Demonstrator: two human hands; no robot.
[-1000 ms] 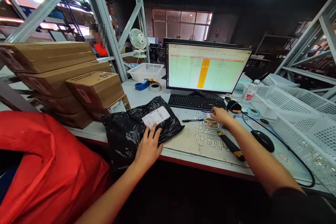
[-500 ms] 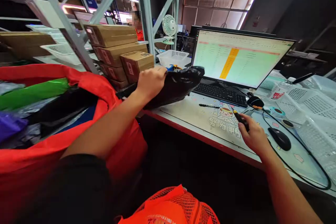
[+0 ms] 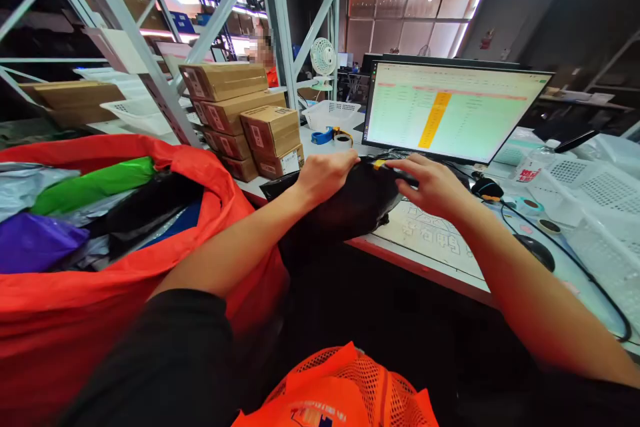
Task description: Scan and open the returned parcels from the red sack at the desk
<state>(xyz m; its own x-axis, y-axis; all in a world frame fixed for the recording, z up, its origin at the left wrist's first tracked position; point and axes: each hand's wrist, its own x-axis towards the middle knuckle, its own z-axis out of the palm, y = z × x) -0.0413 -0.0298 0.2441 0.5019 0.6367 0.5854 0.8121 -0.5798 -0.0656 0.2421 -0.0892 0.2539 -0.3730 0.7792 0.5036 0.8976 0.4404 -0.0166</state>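
At the centre of the frame, over the front edge of the desk [image 3: 425, 258], a black plastic bag [image 3: 353, 203] is held up by its top. The left hand [image 3: 327, 177] is closed over the bag's upper edge, fingers curled under and knuckles upward. The right hand [image 3: 430, 183] reaches in from the right, thumb and fingers pinching a yellow-and-black tool [image 3: 380, 164]. The tool's yellow part lies at the bag's upper edge; whether its tip meets the plastic cannot be told.

Stage of the work, judged from this view: the bag is in the grip and the tool is at its edge. Not seen are a slit, a torn edge or any contents outside, so the bag appears closed; its far side is hidden.

At the left of the frame, a red sack [image 3: 60, 327] stands open, with a green packet [image 3: 95, 187] and a purple packet [image 3: 40, 240] among others inside. Upper centre-left, stacked cartons [image 3: 273, 130] look shut. Behind the bag stand a roll of tape [image 3: 343, 139] and a lit monitor [image 3: 405, 113]; white baskets [image 3: 590, 190] line the right side.
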